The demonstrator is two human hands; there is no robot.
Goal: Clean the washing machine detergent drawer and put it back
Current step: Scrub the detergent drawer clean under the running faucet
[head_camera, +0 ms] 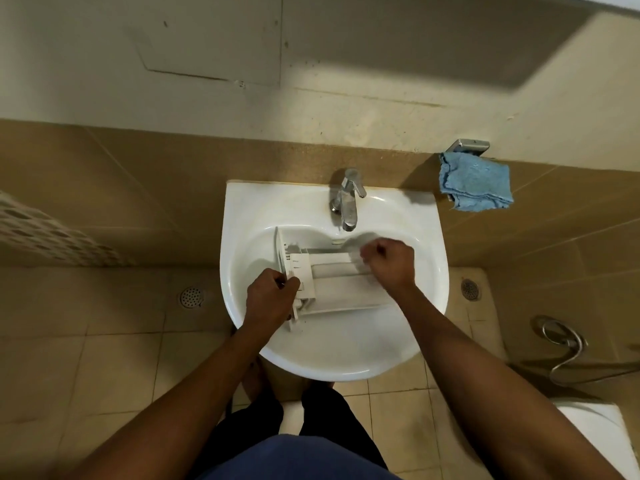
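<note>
One drawer lies in the sink, below the tap. The left hand grips the drawer's front end. The right hand is curled closed over its rear end; contents cannot be told.

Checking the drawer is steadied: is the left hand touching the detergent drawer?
Touching. The head view shows the left hand gripping the detergent drawer at its front end.

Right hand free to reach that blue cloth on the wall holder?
Probably yes. The right hand looks fisted over the drawer; whether it holds anything is unclear. Nothing stands between it and the blue cloth, hanging up to its right.
</note>
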